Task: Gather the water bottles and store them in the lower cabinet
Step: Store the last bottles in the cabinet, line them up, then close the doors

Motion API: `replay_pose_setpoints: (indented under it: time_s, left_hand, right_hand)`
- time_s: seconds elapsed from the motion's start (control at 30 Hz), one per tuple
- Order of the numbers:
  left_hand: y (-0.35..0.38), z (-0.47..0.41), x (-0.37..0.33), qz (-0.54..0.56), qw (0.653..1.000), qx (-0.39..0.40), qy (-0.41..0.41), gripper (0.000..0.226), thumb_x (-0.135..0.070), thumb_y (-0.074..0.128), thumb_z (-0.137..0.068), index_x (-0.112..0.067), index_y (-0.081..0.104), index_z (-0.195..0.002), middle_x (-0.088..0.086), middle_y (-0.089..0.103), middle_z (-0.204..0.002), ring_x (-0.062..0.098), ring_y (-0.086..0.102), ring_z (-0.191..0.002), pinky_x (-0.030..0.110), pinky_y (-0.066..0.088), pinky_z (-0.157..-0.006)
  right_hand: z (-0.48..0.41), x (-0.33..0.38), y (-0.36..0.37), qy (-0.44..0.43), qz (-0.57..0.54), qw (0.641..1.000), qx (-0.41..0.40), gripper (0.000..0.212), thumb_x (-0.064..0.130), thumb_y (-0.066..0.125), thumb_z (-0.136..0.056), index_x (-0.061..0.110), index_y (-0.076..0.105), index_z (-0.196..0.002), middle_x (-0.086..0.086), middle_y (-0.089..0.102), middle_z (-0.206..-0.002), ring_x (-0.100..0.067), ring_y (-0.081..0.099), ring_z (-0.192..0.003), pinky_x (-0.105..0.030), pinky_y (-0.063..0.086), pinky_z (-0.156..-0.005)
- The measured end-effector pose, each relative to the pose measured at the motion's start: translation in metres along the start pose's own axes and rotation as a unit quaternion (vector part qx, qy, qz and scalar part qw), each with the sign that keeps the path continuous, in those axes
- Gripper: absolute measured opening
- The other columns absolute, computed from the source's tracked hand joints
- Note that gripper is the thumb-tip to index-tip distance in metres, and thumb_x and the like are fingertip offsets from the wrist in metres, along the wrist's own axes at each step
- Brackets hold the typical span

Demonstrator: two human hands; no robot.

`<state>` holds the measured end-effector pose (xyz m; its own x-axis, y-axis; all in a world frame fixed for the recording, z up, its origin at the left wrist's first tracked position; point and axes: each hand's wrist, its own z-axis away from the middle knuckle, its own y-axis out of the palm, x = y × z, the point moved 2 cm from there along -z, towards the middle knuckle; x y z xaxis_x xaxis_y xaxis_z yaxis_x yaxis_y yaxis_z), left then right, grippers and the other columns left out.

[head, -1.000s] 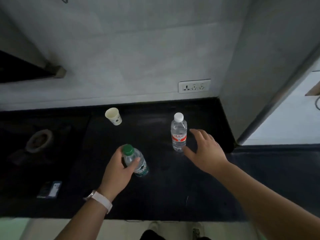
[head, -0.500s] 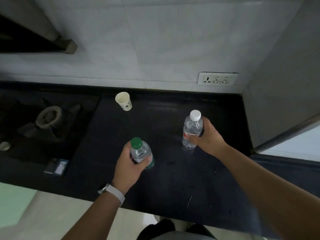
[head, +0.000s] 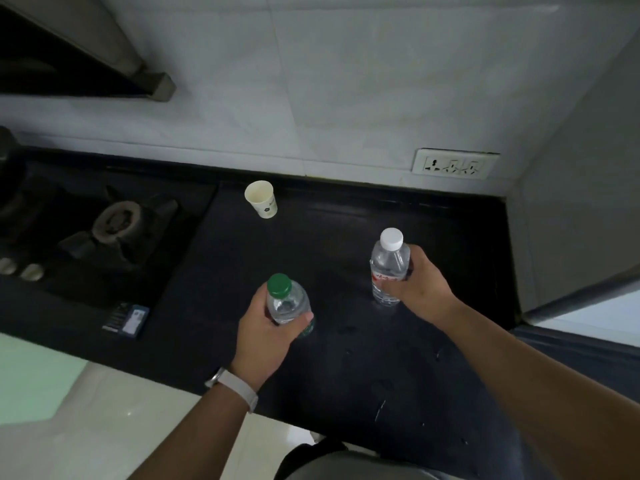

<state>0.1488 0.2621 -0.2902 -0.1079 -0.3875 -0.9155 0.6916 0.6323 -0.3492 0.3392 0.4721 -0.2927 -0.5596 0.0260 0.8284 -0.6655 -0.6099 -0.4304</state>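
A clear water bottle with a green cap [head: 284,302] is gripped around its body by my left hand [head: 268,337], over the middle of the black counter [head: 363,368]. A second clear bottle with a white cap and a red label [head: 388,263] is held upright by my right hand [head: 419,289], whose fingers wrap its right side. Its base is at or just above the counter; I cannot tell which. The lower cabinet is not in view.
A paper cup [head: 261,199] stands near the back wall. A gas burner [head: 117,223] sits at the left, with a small dark card box [head: 127,318] at the counter's front edge. A wall socket [head: 453,164] is at the back right. A grey side wall bounds the right.
My right hand reached the white-capped bottle and closed around it. My left hand kept hold of the green-capped bottle. The view shifted so that the stove shows more.
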Motion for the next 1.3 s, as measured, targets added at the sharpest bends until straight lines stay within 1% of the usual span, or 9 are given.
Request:
replay_pose_setpoints:
  time_s: [0.1, 0.23, 0.5, 0.63, 0.8, 0.97, 1.1, 1.2, 1.3]
  left_hand:
    - [-0.003, 0.013, -0.009, 0.026, 0.999, -0.026, -0.003, 0.051, -0.008, 0.091, -0.069, -0.033, 0.066, -0.106, -0.009, 0.074, -0.102, 0.013, 0.072, -0.095, 0.034, 0.058, -0.084]
    - [-0.011, 0.039, -0.022, 0.049, 0.996, -0.072, -0.009, 0.049, 0.000, 0.087, -0.071, -0.027, 0.064, -0.105, -0.014, 0.074, -0.096, 0.007, 0.072, -0.090, 0.017, 0.054, -0.073]
    - [-0.061, 0.099, -0.005, 0.059, 0.979, -0.185, -0.055, 0.052, -0.003, 0.088, -0.071, -0.022, 0.064, -0.112, -0.001, 0.075, -0.104, 0.014, 0.073, -0.096, 0.028, 0.057, -0.081]
    - [-0.098, 0.132, 0.005, 0.028, 0.969, -0.237, -0.066, 0.050, -0.006, 0.090, -0.070, -0.027, 0.065, -0.108, -0.006, 0.075, -0.099, 0.008, 0.072, -0.090, 0.020, 0.054, -0.074]
    - [-0.158, 0.175, 0.024, 0.020, 0.958, -0.274, -0.088, 0.049, 0.001, 0.086, -0.073, -0.017, 0.064, -0.112, -0.001, 0.073, -0.102, -0.001, 0.069, -0.083, 0.011, 0.052, -0.067]
    - [-0.232, 0.220, 0.060, 0.025, 0.941, -0.322, -0.098, 0.048, -0.003, 0.088, -0.072, -0.021, 0.064, -0.111, -0.003, 0.073, -0.102, -0.003, 0.069, -0.083, 0.011, 0.052, -0.065]
    - [-0.305, 0.260, 0.099, 0.041, 0.930, -0.351, -0.103, 0.053, -0.009, 0.089, -0.071, -0.022, 0.063, -0.115, -0.004, 0.073, -0.105, -0.001, 0.069, -0.088, 0.014, 0.052, -0.071]
    - [-0.361, 0.288, 0.129, 0.047, 0.918, -0.382, -0.096, 0.059, -0.009, 0.088, -0.072, -0.025, 0.057, -0.120, -0.010, 0.070, -0.105, -0.007, 0.067, -0.087, 0.009, 0.051, -0.067]
    - [-0.412, 0.313, 0.159, 0.061, 0.908, -0.400, -0.104, 0.062, -0.011, 0.088, -0.072, -0.027, 0.052, -0.120, -0.014, 0.066, -0.105, -0.017, 0.063, -0.081, 0.011, 0.049, -0.068]
  right_hand:
    - [0.006, 0.009, 0.000, -0.026, -0.006, 0.999, 0.025, 0.064, 0.029, 0.084, -0.073, 0.032, 0.045, -0.124, 0.014, 0.060, -0.106, -0.004, 0.060, -0.095, -0.022, 0.047, -0.076]
    - [0.011, 0.024, 0.005, -0.063, -0.013, 0.995, 0.072, 0.064, 0.029, 0.085, -0.071, 0.036, 0.045, -0.120, 0.014, 0.061, -0.107, -0.005, 0.061, -0.098, -0.027, 0.049, -0.084]
    - [0.036, 0.066, 0.061, -0.150, -0.016, 0.972, 0.182, 0.061, 0.029, 0.084, -0.072, 0.043, 0.044, -0.115, 0.018, 0.062, -0.107, -0.001, 0.062, -0.097, -0.020, 0.047, -0.082]
    - [0.059, 0.086, 0.100, -0.180, -0.009, 0.954, 0.239, 0.056, 0.030, 0.085, -0.070, 0.049, 0.047, -0.106, 0.019, 0.065, -0.104, 0.001, 0.064, -0.094, -0.024, 0.051, -0.084]
    - [0.094, 0.110, 0.152, -0.204, 0.004, 0.934, 0.295, 0.055, 0.031, 0.085, -0.070, 0.054, 0.047, -0.103, 0.020, 0.064, -0.107, 0.000, 0.064, -0.098, -0.024, 0.051, -0.086]
    - [0.131, 0.132, 0.221, -0.221, 0.023, 0.928, 0.300, 0.051, 0.031, 0.085, -0.070, 0.047, 0.051, -0.104, 0.019, 0.066, -0.102, 0.003, 0.065, -0.091, -0.023, 0.052, -0.082]
    - [0.180, 0.156, 0.295, -0.230, 0.023, 0.924, 0.305, 0.046, 0.018, 0.083, -0.076, 0.035, 0.054, -0.108, 0.011, 0.069, -0.093, 0.001, 0.066, -0.077, -0.020, 0.054, -0.068]
    - [0.217, 0.172, 0.356, -0.237, 0.035, 0.919, 0.314, 0.049, 0.021, 0.086, -0.073, 0.032, 0.057, -0.111, 0.014, 0.069, -0.095, 0.000, 0.067, -0.086, -0.018, 0.054, -0.071]
    - [0.249, 0.186, 0.417, -0.251, 0.062, 0.909, 0.327, 0.050, 0.027, 0.087, -0.071, 0.034, 0.058, -0.112, 0.017, 0.069, -0.098, 0.000, 0.066, -0.088, -0.024, 0.054, -0.079]
